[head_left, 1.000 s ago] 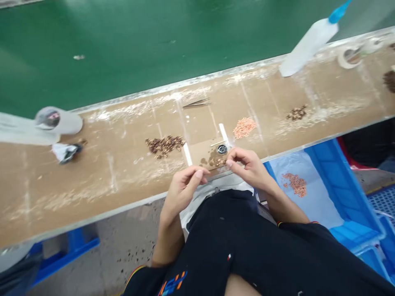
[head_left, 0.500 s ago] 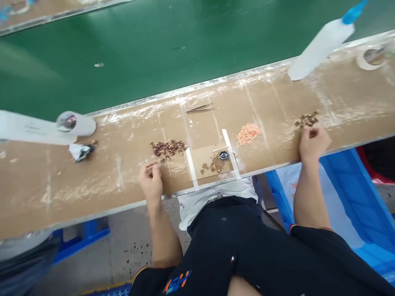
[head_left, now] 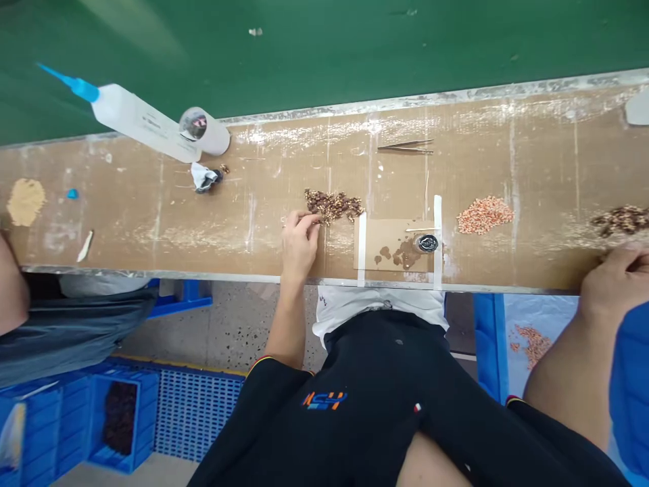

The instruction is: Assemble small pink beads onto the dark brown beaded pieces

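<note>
My left hand [head_left: 299, 245] rests at the near edge of a pile of small dark-brown and gold pieces [head_left: 332, 205]. Its thumb and fingers are pinched together; whatever they hold is too small to make out. At the right edge of the view, my right hand [head_left: 616, 279] is closed beside a second brown-and-gold pile [head_left: 622, 220], its fingertips partly hidden. Between the hands lie a taped-down cardboard piece [head_left: 372, 247], a small round pot of dark liquid [head_left: 427, 243], a thin stick [head_left: 420, 229] and a heap of orange-pink pieces [head_left: 485, 215].
Tweezers [head_left: 405, 147] lie farther back. At left are a white bottle with a blue nozzle [head_left: 145, 122], a pale cylinder [head_left: 215, 135], a crumpled wad [head_left: 203, 177] and a yellowish heap [head_left: 26, 201]. Another person's arm [head_left: 11, 287] shows far left. Blue crates [head_left: 489, 338] stand below the table.
The view has swung left, so the table things appear farther right. My left hand has reached in closer to its pile. My right hand stays near the right-hand pile.
</note>
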Demonstrator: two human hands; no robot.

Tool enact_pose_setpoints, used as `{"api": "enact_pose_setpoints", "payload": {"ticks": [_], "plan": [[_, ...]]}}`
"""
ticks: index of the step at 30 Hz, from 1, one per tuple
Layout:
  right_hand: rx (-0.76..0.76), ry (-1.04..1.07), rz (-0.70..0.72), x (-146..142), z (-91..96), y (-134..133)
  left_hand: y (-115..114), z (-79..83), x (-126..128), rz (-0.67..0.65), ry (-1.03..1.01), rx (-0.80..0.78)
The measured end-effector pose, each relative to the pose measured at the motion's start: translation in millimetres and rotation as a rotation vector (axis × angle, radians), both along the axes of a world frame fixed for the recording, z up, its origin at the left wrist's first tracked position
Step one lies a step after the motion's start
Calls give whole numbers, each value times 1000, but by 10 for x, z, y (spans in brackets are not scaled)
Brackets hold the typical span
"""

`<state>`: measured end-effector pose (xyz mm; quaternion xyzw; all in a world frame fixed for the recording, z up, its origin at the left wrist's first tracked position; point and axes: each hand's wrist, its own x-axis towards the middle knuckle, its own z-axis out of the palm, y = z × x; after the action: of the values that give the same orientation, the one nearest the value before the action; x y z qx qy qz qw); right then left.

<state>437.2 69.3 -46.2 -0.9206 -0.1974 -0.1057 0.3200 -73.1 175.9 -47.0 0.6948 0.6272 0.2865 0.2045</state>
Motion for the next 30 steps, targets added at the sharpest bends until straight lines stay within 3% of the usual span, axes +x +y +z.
{"api": "enact_pose_setpoints", "payload": {"ticks": [4,11,13,18,22,30], "plan": [[3,17,81,-114,136,-31,120,-17,-78,-111,150,-16],[-116,211,665,-491,253,-204,121,-21,-121,-151,239,-26],[-151,256,754,-599,215,-182,76,-11,-104,-141,229,-24],[-184,234,888,-750,119,-20,-76,94,-101,-74,67,-9],[-233,184,1010,-789,122,62,-221,202,-156,-99,30,-30],[-365,105,977,-814,73,142,-408,123,134,-204,50,-156]]}}
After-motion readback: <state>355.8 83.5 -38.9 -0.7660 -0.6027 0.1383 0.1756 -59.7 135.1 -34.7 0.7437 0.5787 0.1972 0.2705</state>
